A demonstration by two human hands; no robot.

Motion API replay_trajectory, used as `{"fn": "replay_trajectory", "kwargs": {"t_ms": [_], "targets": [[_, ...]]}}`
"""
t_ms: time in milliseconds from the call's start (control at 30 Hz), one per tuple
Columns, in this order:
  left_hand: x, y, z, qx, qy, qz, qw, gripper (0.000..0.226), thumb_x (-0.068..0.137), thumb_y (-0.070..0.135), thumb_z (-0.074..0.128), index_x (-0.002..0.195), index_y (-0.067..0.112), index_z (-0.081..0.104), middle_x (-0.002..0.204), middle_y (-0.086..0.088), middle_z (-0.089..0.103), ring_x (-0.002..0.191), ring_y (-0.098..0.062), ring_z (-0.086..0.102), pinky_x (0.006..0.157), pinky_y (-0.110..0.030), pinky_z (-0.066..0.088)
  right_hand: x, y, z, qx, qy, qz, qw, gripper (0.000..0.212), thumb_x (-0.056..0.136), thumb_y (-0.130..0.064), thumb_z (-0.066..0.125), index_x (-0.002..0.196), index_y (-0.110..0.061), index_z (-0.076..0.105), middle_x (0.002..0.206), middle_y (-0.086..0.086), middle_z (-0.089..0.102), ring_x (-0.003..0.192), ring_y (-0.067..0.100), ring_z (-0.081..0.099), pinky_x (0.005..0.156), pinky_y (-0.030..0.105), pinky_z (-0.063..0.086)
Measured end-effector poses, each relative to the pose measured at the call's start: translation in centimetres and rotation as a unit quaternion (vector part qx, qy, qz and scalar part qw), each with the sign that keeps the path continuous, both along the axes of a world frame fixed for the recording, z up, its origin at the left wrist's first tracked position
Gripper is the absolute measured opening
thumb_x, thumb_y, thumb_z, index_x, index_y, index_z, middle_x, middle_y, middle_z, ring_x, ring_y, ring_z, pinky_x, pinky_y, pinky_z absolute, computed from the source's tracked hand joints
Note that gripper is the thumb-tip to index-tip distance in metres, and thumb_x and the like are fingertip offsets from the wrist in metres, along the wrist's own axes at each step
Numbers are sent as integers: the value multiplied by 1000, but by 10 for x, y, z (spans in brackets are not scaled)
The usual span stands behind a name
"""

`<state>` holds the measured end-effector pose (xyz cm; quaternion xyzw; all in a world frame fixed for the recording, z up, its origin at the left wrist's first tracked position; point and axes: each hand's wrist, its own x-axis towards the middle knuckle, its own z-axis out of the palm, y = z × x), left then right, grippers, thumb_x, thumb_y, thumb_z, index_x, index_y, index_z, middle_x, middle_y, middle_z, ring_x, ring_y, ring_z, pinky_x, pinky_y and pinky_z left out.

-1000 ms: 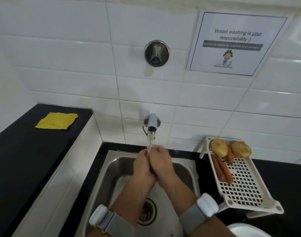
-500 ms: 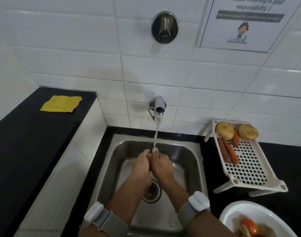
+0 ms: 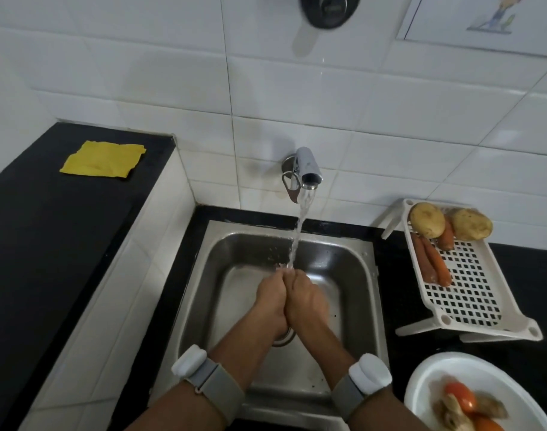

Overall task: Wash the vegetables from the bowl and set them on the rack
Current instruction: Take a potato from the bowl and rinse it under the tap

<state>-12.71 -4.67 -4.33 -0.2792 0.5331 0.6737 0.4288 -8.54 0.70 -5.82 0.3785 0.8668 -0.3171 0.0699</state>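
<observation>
Steel sink (image 3: 353, 269), left hand (image 3: 270, 298) pressed against right hand (image 3: 306, 303), under water stream (image 3: 297, 241)

Vantage: your single head camera looks from above, forward and steeply down.
Facing: you face the white tiled wall (image 3: 359, 119).
Nearness: your forearms enter at the bottom edge; the square steel sink (image 3: 353, 269) sits close below, centred.
Shared views: none.

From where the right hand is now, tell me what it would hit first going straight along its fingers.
The right hand points up-image toward the back of the sink. Past the water stream at its fingertips, it would probably meet the sink's rear wall first; depth is unclear.
</observation>
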Motion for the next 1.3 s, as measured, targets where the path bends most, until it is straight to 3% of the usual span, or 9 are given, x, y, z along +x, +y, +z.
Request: {"fn": "replay_trajectory", "kwargs": {"t_ms": [167,400,500,600,800,967,1100,1200,1300], "targets": [[-14,-9,-9,-19,-21,-62,998,30,90,14,54,61,10,57,40,-2,53,34,-15,52,47,-19,44,13,13,1,154,20,193,969,46,111,-54,20,125,-26,54,97,8,76,90,32,72,75,38,48],[-32,-22,-8,-122,-15,-367,922,66,93,62,46,49,15,62,52,-2,61,36,-11,49,38,-14,31,28,49,-13,125,62,351,926,68,101,-69,11,143,-23,38,104,5,75,89,29,72,80,48,57],[-30,-25,-14,-155,1,-431,889,71,97,56,36,45,16,64,48,4,50,35,-4,32,37,-16,21,30,45,-21,118,79,322,936,53,103,-65,14,128,-27,42,106,6,73,85,28,71,77,47,57],[-22,-25,-25,-113,53,-338,933,49,99,37,37,55,19,51,50,2,40,41,-8,27,39,-18,18,26,34,-25,94,27,240,966,63,98,-69,8,115,-25,49,100,5,73,91,29,69,79,42,51],[0,-33,-50,-169,281,-303,895,36,100,37,42,102,11,67,100,-16,71,95,-34,69,79,-38,56,18,14,-40,-181,42,-16,982,57,109,-60,23,98,-23,66,95,5,70,85,21,66,74,31,47],[19,-42,-48,-206,353,-237,881,30,107,39,34,104,21,58,91,-2,71,83,-15,67,79,-38,56,5,9,-49,-273,-11,-109,956,50,100,-53,38,89,-14,67,75,3,61,64,19,55,60,32,44],[4,-45,-56,-262,303,-213,891,41,104,38,36,105,6,61,99,-13,70,88,-28,68,72,-27,53,12,-4,-43,-60,80,-5,995,35,101,-22,37,95,-10,69,75,4,60,57,24,59,52,31,47],[-11,-46,-49,-137,109,-196,965,48,95,46,38,87,6,64,66,-8,60,52,-20,56,46,-25,49,19,-10,-29,-15,105,55,993,33,113,-37,30,118,-17,56,88,8,71,71,27,71,60,33,51],[-19,-49,-36,-106,-18,-283,953,53,88,62,46,55,21,52,50,4,44,39,-7,32,40,-18,22,34,-5,-27,39,129,139,981,38,110,-46,28,134,-25,48,102,-1,70,82,24,71,69,30,46]]}}
